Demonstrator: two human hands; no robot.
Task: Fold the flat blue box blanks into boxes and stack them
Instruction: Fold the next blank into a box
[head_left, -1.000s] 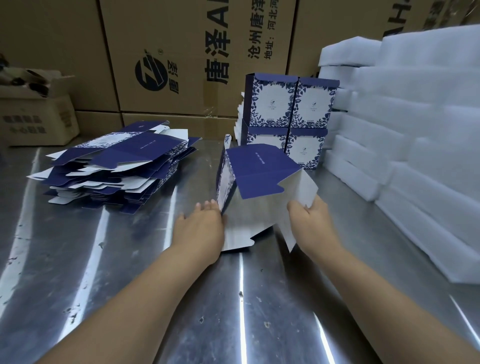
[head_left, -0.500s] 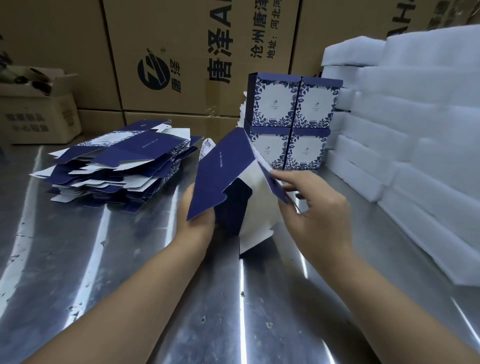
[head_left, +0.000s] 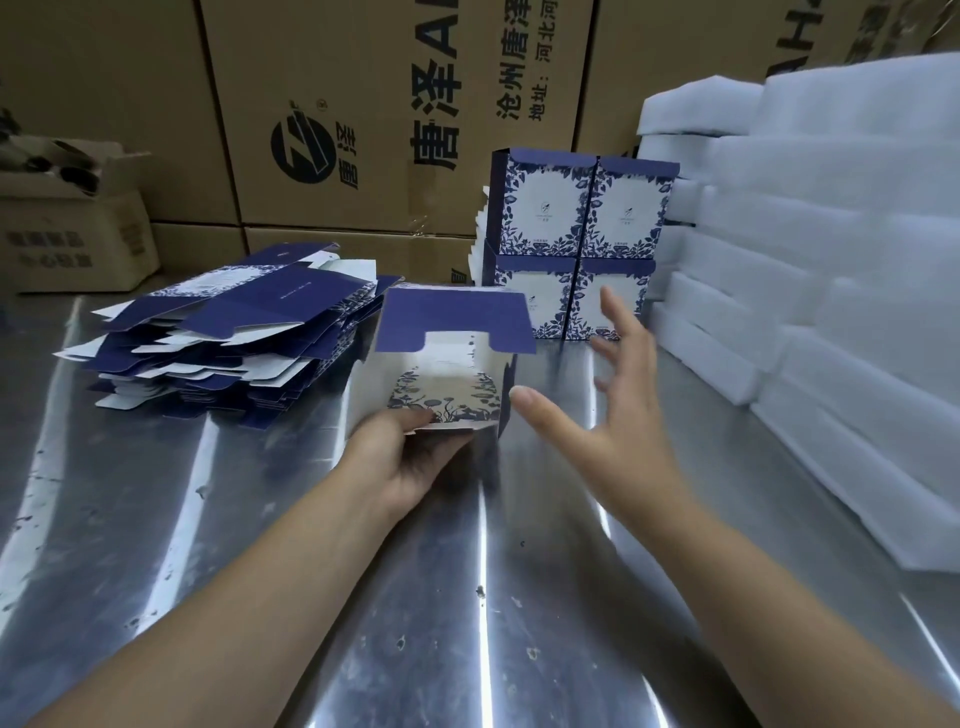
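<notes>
A half-formed blue and white box (head_left: 451, 358) sits at the middle of the metal table (head_left: 467, 597), its dark blue flap raised at the far side. My left hand (head_left: 410, 457) grips its near lower edge from below. My right hand (head_left: 597, 395) hovers just right of the box with fingers spread, holding nothing. A pile of flat blue box blanks (head_left: 228, 338) lies to the left. Several finished boxes (head_left: 576, 244) stand stacked two high behind the one I hold.
White foam slabs (head_left: 831, 260) are piled along the right side of the table. Large brown cartons (head_left: 363, 114) form a wall at the back. A smaller open carton (head_left: 72, 228) stands at the back left.
The blank has gone from a flat sheet to an opened box shape. My right hand has let go of it and moved off to the right with fingers spread.
</notes>
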